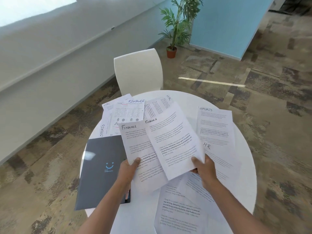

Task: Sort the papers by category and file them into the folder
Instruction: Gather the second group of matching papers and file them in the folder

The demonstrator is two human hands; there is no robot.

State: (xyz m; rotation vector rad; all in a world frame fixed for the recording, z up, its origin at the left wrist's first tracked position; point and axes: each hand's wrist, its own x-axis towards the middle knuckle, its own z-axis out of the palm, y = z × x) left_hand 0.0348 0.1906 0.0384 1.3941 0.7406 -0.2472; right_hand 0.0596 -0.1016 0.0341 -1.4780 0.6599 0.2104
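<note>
Left hand [128, 169] pinching a FINANCE sheet [135, 149] by its lower edge, thumb on top. Right hand [205, 169] gripping a second FINANCE sheet [173, 141] the same way, overlapping the first at its right side. Both held up just above the round white worktop [243, 166].

Dark folder [101, 171] lying closed at 9 o'clock from the hands, partly overhanging the worktop edge. More papers scattered: a third FINANCE page [130, 110] at 12 o'clock, SPORTS sheet [216, 125] at 2 o'clock, HR sheet [219, 159] under it, further HR and SPORTS pages at 11 o'clock.

Judged best now: square the two matching sheets into one stack, headings aligned, then collect the 12 o'clock FINANCE page. Worth keeping grips light at the edges to avoid creasing, and sliding the folder fully onto the worktop before opening it.
</note>
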